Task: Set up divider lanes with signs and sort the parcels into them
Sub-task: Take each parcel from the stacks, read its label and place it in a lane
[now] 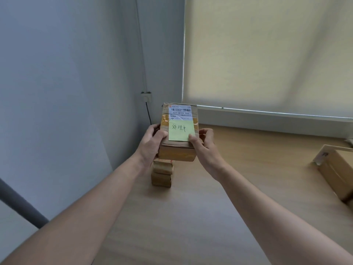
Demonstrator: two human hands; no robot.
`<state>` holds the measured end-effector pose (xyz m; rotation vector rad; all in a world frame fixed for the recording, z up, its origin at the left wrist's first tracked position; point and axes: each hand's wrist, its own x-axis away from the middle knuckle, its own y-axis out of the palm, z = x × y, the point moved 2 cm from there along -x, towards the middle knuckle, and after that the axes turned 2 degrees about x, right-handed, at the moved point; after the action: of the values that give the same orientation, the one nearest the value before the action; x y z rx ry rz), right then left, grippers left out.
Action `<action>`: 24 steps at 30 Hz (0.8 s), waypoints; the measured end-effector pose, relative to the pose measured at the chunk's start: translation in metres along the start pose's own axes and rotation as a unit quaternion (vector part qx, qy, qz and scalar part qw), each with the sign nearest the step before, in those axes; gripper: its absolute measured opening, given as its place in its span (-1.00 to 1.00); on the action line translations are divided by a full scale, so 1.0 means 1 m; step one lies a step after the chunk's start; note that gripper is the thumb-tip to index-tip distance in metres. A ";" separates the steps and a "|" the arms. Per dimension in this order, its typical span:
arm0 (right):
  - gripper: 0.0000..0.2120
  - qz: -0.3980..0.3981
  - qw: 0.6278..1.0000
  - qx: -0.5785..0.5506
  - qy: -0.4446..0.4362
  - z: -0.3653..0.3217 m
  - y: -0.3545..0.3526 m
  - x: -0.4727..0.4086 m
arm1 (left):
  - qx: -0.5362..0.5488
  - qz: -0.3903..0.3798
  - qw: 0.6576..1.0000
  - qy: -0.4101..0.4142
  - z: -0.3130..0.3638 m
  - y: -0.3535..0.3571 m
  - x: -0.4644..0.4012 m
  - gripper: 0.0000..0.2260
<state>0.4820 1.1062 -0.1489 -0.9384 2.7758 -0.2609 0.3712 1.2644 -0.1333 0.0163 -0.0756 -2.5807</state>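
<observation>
I hold a brown cardboard parcel (176, 152) up above the wooden table (191, 217), near its far left corner. A white shipping label and a yellow-green sticky note (180, 131) with handwriting lie on its top face. My left hand (150, 142) grips the parcel's left side, thumb on top. My right hand (205, 148) grips the right side, its thumb pressing the note's lower right corner. Under the held parcel, two small brown parcels (162, 174) sit stacked on the table.
A larger cardboard box (338, 173) with a white divider board against it sits at the table's right edge. A grey wall with a socket and cable is on the left, and a window blind hangs behind the table. A dark pole crosses the lower left.
</observation>
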 end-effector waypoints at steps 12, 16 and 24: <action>-0.44 0.115 0.988 0.096 -0.025 0.011 -0.041 0.066 | -0.256 0.038 0.960 0.109 -0.014 0.061 0.042 -0.39; -0.39 0.181 0.974 0.130 -0.047 0.003 -0.063 0.102 | -0.275 0.013 0.942 0.193 -0.012 0.095 0.063 -0.45; -0.31 0.306 0.910 0.277 -0.036 -0.014 -0.110 0.200 | -0.248 -0.071 0.905 0.338 -0.016 0.166 0.124 -0.53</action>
<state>0.3871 0.8988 -0.1363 0.0635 2.5289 -0.8179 0.3546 1.0575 -0.1391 0.7398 0.8603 -2.5081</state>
